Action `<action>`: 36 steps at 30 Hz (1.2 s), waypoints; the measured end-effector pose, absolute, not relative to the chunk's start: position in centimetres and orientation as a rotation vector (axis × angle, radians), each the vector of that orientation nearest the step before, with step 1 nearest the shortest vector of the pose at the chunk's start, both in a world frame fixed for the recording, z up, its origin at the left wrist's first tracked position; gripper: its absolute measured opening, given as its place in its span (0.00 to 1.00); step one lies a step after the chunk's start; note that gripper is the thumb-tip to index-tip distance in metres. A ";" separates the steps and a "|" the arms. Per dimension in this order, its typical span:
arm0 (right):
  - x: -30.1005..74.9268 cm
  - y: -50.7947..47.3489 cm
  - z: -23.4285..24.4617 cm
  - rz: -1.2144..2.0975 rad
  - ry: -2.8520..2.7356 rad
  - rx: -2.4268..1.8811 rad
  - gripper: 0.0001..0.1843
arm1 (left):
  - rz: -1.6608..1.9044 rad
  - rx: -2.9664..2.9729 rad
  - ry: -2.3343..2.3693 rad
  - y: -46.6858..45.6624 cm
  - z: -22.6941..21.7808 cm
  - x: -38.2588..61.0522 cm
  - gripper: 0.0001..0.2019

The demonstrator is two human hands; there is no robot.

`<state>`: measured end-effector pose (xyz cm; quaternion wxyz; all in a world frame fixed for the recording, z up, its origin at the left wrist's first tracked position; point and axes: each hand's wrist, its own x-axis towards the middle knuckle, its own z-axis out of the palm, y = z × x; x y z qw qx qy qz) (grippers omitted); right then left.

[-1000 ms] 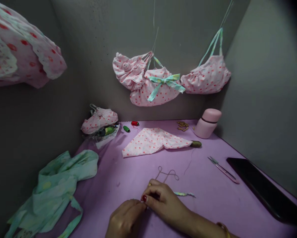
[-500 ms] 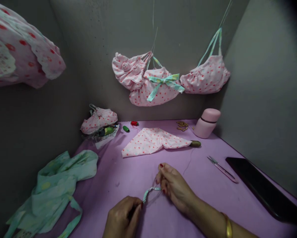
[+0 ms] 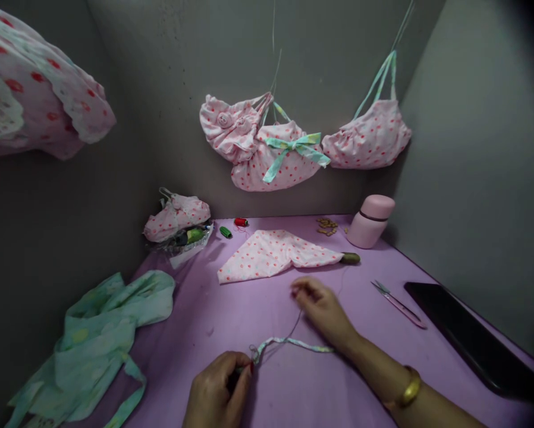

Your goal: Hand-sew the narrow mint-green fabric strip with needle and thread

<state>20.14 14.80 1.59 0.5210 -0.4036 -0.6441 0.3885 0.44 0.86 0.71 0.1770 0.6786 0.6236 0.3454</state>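
Note:
My left hand (image 3: 217,386) rests low at the front of the lilac table (image 3: 258,309), its fingers pinched on the end of a narrow mint-green fabric strip (image 3: 289,343). The strip lies flat, running right from those fingers. A thin thread (image 3: 297,324) rises from the strip to my right hand (image 3: 320,309), whose fingertips pinch it above the table. A gold bangle (image 3: 408,387) circles my right wrist. Any needle in my left fingers is hidden.
A polka-dot pink fabric piece (image 3: 271,257) lies beyond my hands. Pink-handled scissors (image 3: 398,304) and a black tablet (image 3: 467,333) sit right; a pink flask (image 3: 370,221) stands far right. Mint cloth (image 3: 93,339) spills over the left edge. Pink bags (image 3: 276,142) hang on the wall.
My right hand has moved up and to the right, drawing the thread longer. The green strip now lies stretched out flat. My left hand has shifted slightly down.

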 end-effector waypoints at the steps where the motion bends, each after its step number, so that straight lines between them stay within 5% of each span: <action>1: 19.5 13.7 1.7 1.003 -1.849 -0.870 0.09 | 0.976 1.909 1.760 0.9 0.7 0.4 0.08; 5: 18.3 11.2 2.3 0.903 -2.500 -0.542 0.04 | 0.948 1.855 1.757 0.9 0.8 0.5 0.09; 11: 19.0 12.6 2.2 1.157 -1.942 -0.894 0.10 | 0.908 1.846 1.752 1.0 0.7 0.4 0.09; 22: 22.0 16.9 0.6 0.839 -1.508 -1.214 0.10 | 0.909 1.822 1.750 0.9 0.8 0.3 0.10; 31: 19.0 11.5 2.1 0.722 -2.485 -0.667 0.07 | 1.036 1.666 1.755 1.0 0.4 0.0 0.11; 36: 19.8 11.8 2.3 1.059 -2.496 -0.725 0.08 | 1.056 1.675 1.806 1.2 0.6 0.0 0.10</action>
